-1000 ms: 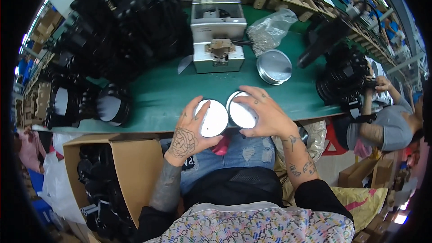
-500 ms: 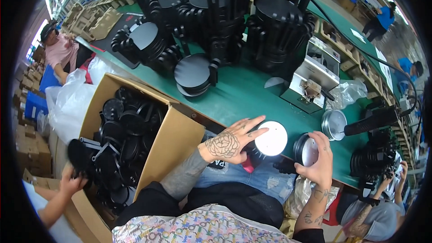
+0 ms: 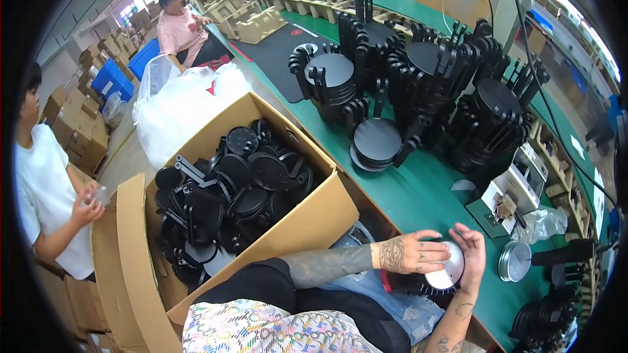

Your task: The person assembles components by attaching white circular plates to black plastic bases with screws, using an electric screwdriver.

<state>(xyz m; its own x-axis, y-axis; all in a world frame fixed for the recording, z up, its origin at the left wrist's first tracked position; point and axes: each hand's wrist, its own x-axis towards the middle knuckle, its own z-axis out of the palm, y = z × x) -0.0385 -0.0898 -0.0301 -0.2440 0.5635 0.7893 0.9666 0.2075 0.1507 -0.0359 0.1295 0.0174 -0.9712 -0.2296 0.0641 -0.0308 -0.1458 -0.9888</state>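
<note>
A round silver-white disc point(image 3: 446, 268) is between my hands at the near edge of the green table, over my lap. My left hand point(image 3: 409, 253) reaches across from the left, its fingers laid over the disc's top; its thumb is hidden. My right hand point(image 3: 472, 258) curls around the disc's right side with fingers bent. Black parts show below the disc, mostly covered by my hands. To the right lies a silver round metal dish point(image 3: 515, 261), beside a dark ribbed handle point(image 3: 562, 253).
An open cardboard box point(image 3: 294, 222) full of black round-based parts point(image 3: 248, 170) stands at my left. Stacked black bases with arms point(image 3: 425, 85) crowd the table's far side. A metal device point(image 3: 500, 206) stands at right. Two people, in white point(image 3: 55, 189) and pink point(image 3: 180, 33), are at left.
The view has swung left. My hands have come together; the separate round piece my right hand held is no longer distinct. The person at left now holds a small clear thing instead of a black part.
</note>
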